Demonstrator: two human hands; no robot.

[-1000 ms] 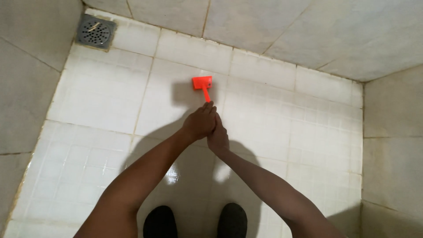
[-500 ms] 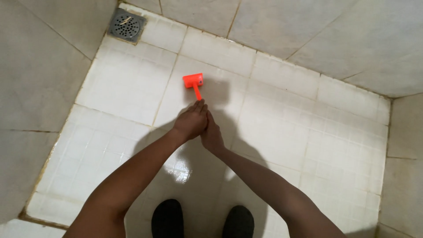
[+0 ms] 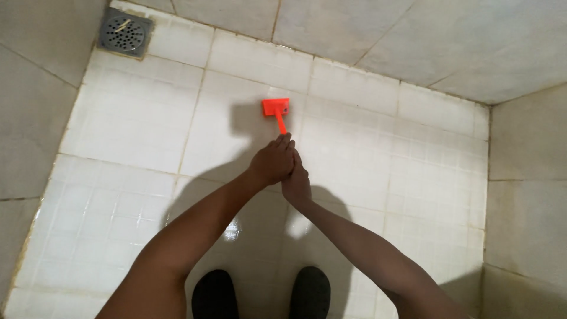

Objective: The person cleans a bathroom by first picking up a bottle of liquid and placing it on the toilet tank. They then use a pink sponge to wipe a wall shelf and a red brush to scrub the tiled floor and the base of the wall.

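Note:
An orange long-handled floor brush (image 3: 276, 109) stands with its head on the white tiled floor (image 3: 136, 124), its handle running back toward me. My left hand (image 3: 271, 162) wraps around the upper end of the handle. Just below and against it, my right hand (image 3: 297, 184) grips the same handle. Most of the handle is hidden inside the two fists. Both arms reach forward and down over my two dark shoes (image 3: 215, 293).
A square metal floor drain (image 3: 123, 32) sits in the far left corner. Grey tiled walls (image 3: 378, 35) close the floor at the back, left and right. A wet glossy patch (image 3: 236, 227) shines on the tiles in front of my shoes.
The view has shifted, so brush, drain and hands sit elsewhere in frame. Both hands stay clasped on the handle with the brush head on the floor.

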